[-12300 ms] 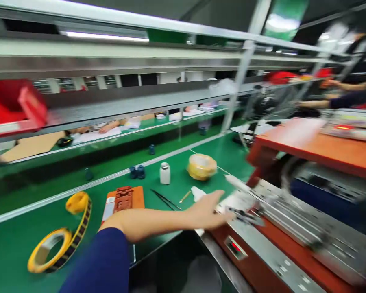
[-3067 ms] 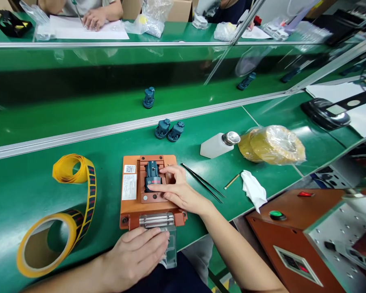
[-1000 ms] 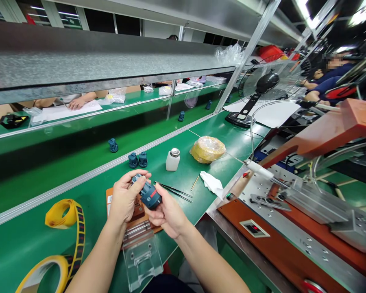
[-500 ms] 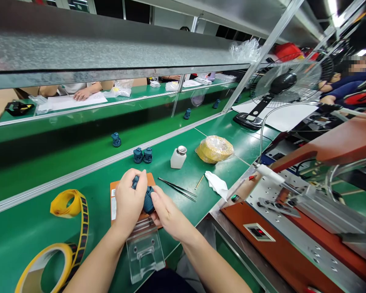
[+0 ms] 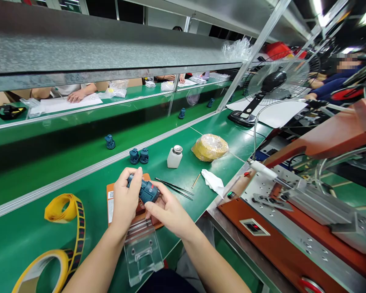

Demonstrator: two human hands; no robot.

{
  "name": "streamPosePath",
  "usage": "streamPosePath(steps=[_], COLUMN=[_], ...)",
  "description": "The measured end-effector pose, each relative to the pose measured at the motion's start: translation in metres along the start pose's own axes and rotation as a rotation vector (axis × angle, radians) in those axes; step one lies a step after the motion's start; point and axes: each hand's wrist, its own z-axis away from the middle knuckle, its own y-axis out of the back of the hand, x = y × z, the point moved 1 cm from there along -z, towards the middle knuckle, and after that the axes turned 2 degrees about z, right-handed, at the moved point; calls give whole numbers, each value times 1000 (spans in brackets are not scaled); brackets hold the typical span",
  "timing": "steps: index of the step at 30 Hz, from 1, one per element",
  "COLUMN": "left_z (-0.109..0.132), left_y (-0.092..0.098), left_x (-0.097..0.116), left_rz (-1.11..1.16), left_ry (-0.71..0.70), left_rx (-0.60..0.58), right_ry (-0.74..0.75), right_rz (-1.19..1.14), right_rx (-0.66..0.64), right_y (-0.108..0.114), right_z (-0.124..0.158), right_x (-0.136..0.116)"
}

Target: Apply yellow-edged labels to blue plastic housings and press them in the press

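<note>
Left hand [image 5: 125,199] and right hand [image 5: 167,215] closed around a blue battery pack [image 5: 144,192], held over an orange fixture [image 5: 146,177], open green desk [image 5: 183,171] rightward to its edge.

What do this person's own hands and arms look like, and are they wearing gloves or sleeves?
The left hand and right hand are bare, with no gloves, rings or watch showing. Both forearms are bare too; dark navy clothing shows at the bottom of the view.

On my head camera's feed, I appear in a dark navy garment [image 5: 167,283], seen only as a strip along the lower edge. My left hand [image 5: 125,199] and right hand [image 5: 167,213] are ungloved, and both forearms [image 5: 91,264] are bare.
</note>
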Motion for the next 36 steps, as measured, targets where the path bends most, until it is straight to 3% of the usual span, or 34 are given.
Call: streamPosePath(steps=[8,14,18,27,36], left_z=[-1,9,19,14,31], left_y=[-7,-11,-15,-21,-30], left_x=[-1,-1,3,1,-7], left_rz=[120,479,567,593,447], left_ry=[30,299,395,364,234], left_rx=[-80,-183,-298,-407,-245], right_ry=[47,244,367,411,651], right_rz=[33,262,497,557,850], right_rx=[109,272,380,410,376], right_y=[11,17,21,29,25], right_z=[0,2,5,8,13], right_x=[10,2,0,0,7])
